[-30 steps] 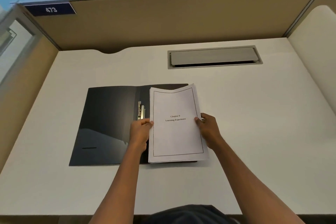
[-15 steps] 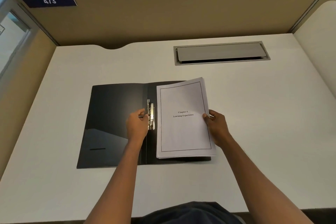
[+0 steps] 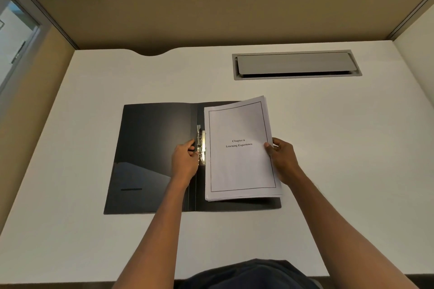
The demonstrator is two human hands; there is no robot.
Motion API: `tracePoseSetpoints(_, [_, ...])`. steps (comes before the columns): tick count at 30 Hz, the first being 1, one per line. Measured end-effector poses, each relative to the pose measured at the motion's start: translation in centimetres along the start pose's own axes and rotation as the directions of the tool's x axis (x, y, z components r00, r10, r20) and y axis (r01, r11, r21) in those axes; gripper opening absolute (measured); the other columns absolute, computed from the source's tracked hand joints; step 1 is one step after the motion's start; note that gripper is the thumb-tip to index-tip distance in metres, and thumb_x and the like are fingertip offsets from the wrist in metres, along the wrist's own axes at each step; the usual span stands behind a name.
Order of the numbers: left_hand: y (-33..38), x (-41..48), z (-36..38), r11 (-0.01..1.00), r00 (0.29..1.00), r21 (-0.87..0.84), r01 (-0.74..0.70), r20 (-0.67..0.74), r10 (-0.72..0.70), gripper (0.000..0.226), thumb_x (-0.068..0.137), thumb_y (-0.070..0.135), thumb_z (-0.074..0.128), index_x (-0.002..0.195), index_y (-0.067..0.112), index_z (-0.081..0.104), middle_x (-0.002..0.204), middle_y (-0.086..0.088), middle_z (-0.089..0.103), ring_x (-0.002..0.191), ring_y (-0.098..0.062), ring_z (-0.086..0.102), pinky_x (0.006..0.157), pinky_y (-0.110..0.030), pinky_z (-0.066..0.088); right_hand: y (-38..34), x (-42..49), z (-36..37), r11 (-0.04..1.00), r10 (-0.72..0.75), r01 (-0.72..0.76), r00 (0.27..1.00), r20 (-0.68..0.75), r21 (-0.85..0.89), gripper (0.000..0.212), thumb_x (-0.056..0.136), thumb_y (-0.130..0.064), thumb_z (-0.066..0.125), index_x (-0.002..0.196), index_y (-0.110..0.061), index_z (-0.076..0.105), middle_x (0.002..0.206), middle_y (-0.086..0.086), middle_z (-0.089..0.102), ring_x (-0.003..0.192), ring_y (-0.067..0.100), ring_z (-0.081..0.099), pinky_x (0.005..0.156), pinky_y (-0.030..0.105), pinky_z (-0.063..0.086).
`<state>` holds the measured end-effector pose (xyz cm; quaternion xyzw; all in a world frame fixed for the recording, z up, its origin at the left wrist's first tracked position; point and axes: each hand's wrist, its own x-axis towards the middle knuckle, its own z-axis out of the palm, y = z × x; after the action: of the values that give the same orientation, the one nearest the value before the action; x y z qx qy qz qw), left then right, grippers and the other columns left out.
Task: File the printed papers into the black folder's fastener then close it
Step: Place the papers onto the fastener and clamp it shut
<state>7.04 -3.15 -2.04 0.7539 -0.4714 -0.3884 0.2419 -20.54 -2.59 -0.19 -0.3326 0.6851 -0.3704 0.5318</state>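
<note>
The left hand [image 3: 185, 159] pinched the metal fastener [image 3: 201, 145] with curled fingers; the right hand [image 3: 280, 159] gripped the printed papers [image 3: 239, 162] at their right edge, thumb on top; the black folder [image 3: 152, 148] lay open under both.

Black folder [image 3: 150, 148], white black-bordered papers [image 3: 239, 166], seemingly gold-silver fastener [image 3: 201, 145].

The folder [image 3: 152, 148] lies open on the worktop [image 3: 340, 148]. The papers [image 3: 239, 166] lie on the folder's right half, the fastener [image 3: 201, 145] just left of them; the cable hatch [image 3: 296, 65] sits behind the folder, to its right.
</note>
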Motion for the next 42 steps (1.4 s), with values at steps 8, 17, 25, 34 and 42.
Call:
tracePoseSetpoints(8, [-0.5,0.3,-0.1,1.000,1.000,0.000,-0.026,0.002,0.026,0.051,0.099,-0.002,0.057,0.148,0.015,0.055,0.126,-0.013,0.062,0.112,-0.025,0.063,0.103,-0.045,0.057,0.3,0.4,-0.3,0.999,0.042,-0.043,0.999,0.011,0.028,0.015,0.103,-0.015,0.059,0.106,-0.019,0.074,0.108,0.010,0.079,0.101,0.031,0.076,0.100,0.054,0.057])
tracePoseSetpoints(17, [-0.6,0.3,0.0,0.999,1.000,-0.024,-0.027,0.004,0.027,0.051,0.098,0.002,0.062,0.147,0.014,0.056,0.124,-0.013,0.064,0.108,-0.025,0.065,0.100,-0.045,0.059,0.7,0.7,1.0,0.998,0.041,-0.042,0.999,-0.019,-0.039,0.023,0.103,-0.013,0.058,0.119,-0.002,0.070,0.116,0.020,0.075,0.114,0.042,0.069,0.105,0.056,0.053])
tracePoseSetpoints(25, [-0.3,0.2,0.0,0.999,0.999,-0.027,-0.030,-0.016,0.029,0.045,0.099,0.009,0.064,0.143,0.014,0.060,0.122,-0.012,0.066,0.106,-0.024,0.066,0.099,-0.045,0.059,0.6,0.7,0.6,0.994,0.012,-0.020,0.997,-0.075,-0.107,0.024,0.104,-0.015,0.057,0.119,-0.001,0.069,0.115,0.020,0.074,0.110,0.043,0.070,0.101,0.056,0.055])
tracePoseSetpoints(34, [0.1,0.0,0.0,0.999,0.999,-0.029,-0.036,-0.023,0.035,0.043,0.097,0.011,0.067,0.140,0.012,0.061,0.116,-0.011,0.069,0.099,-0.020,0.066,0.099,-0.042,0.059,-0.3,0.6,1.6,0.993,-0.008,0.003,0.999,-0.038,-0.115,0.021,0.103,-0.014,0.058,0.118,-0.004,0.069,0.116,0.015,0.075,0.107,0.033,0.072,0.101,0.047,0.057])
tracePoseSetpoints(42, [0.5,-0.7,0.3,0.997,0.996,-0.018,-0.076,-0.053,0.075,0.026,0.098,0.023,0.068,0.121,0.012,0.073,0.107,-0.006,0.075,0.086,-0.015,0.067,0.082,-0.031,0.061,0.3,0.8,1.4,0.985,-0.008,0.002,0.999,-0.036,-0.173,0.023,0.103,-0.017,0.057,0.111,0.002,0.068,0.114,0.025,0.072,0.107,0.045,0.068,0.099,0.058,0.055])
